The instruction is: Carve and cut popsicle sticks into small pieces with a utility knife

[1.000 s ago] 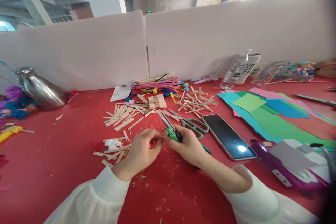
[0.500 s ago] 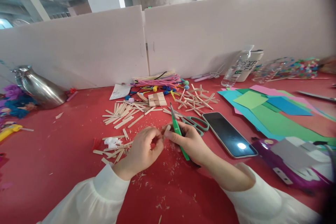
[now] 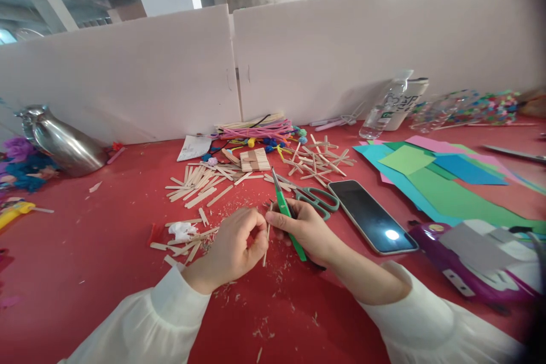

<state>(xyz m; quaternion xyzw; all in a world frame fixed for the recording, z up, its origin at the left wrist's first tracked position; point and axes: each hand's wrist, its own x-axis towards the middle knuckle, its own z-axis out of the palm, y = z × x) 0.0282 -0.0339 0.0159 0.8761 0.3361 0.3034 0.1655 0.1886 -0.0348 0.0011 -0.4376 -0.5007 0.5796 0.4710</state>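
My right hand (image 3: 313, 232) is closed round a green craft knife (image 3: 286, 213), its narrow metal tip pointing up and away from me. Between my hands a thin wooden craft stick (image 3: 267, 242) stands edge-on, slanting down toward me. The curled fingers of my left hand (image 3: 239, 242) pinch it, though their tips are partly hidden. My right thumb lies close to the stick's upper end. Just beyond my right hand lie grey-green scissors (image 3: 322, 200). Fine wood shavings (image 3: 273, 281) are scattered on the red table under my hands.
Loose craft sticks (image 3: 196, 182) lie ahead, with more sticks (image 3: 318, 159) further right. A phone (image 3: 371, 216), coloured paper (image 3: 443, 182) and a purple-and-white device (image 3: 478, 264) are on the right. A metal jug (image 3: 63, 139) stands left; a plastic bottle (image 3: 386, 105) stands by the white partition (image 3: 128, 79).
The craft stick has turned from showing its rounded end between my fingers to pointing down edge-on. The knife has shifted slightly left, still in my right hand.
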